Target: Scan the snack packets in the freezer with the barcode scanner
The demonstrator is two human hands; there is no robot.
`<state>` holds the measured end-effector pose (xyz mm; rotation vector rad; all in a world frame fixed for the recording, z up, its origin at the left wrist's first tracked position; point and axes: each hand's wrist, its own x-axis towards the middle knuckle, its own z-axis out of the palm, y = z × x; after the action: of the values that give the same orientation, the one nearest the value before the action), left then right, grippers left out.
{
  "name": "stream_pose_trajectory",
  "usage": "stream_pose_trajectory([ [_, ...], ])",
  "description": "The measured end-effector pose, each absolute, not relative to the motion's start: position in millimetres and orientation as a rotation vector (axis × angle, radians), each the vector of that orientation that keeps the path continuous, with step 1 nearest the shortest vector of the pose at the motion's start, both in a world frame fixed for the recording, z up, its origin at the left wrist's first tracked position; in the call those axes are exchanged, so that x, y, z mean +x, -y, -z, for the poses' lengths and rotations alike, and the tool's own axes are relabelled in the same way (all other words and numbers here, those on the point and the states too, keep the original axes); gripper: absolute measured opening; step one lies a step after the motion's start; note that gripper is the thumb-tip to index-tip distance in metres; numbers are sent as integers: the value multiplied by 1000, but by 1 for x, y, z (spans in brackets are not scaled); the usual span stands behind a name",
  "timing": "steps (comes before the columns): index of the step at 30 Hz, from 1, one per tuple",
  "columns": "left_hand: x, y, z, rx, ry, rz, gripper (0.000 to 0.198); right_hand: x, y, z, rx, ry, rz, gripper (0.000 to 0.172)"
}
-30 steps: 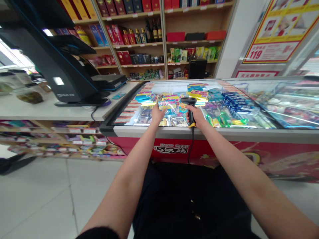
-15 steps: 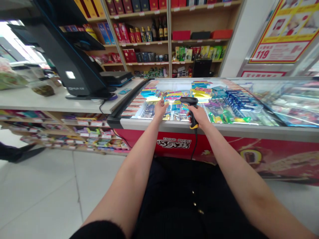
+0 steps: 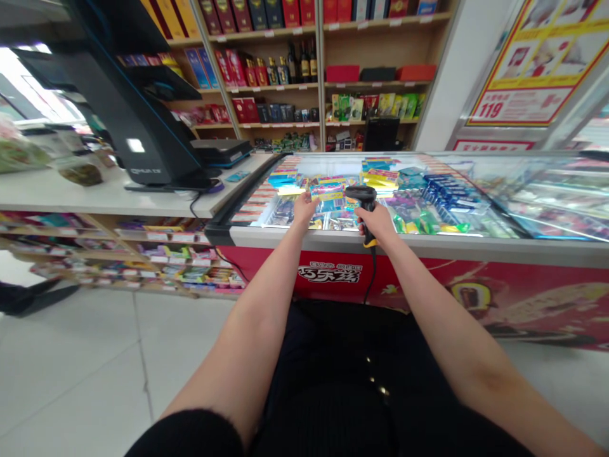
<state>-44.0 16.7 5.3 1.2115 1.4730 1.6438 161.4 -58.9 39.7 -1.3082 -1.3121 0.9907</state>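
Note:
My right hand [image 3: 377, 222] is wrapped round the handle of a black barcode scanner [image 3: 361, 193] with a yellow base, its head pointing left over the freezer's glass top. A cable hangs from the handle down the freezer front. My left hand [image 3: 303, 208] pinches the left edge of a blue packet [image 3: 329, 192] with a pink and yellow header. The packet is above the glass, just left of the scanner head. More blue and yellow packets [image 3: 288, 179] lie behind my left hand, and others [image 3: 380, 174] lie beyond the scanner.
Before me stands a red chest freezer [image 3: 333, 244] with wrapped goods under its glass. On the left, a white counter [image 3: 157, 200] bears a black checkout terminal [image 3: 157, 120] and a jar [image 3: 80, 172]. Shelves [image 3: 266, 89] of boxes and bottles rise behind. A shoe [image 3: 38, 298] shows at far left.
The packet in my left hand has turned slightly, showing its header flatter, and lies closer to the scanner head. The scanner stays in my right hand. The view has shifted slightly.

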Motion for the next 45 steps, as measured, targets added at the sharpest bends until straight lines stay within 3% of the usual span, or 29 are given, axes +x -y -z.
stream_pose_trajectory([
  [13, -48, -23, -2, 1171, -1416, -1674, 21, 159, 71, -48, -1545, 1474, -832, 12],
  [45, -47, -19, -3, 1132, -1339, -1692, 29, 159, 84, -52, -1609, 1555, -775, 18],
])
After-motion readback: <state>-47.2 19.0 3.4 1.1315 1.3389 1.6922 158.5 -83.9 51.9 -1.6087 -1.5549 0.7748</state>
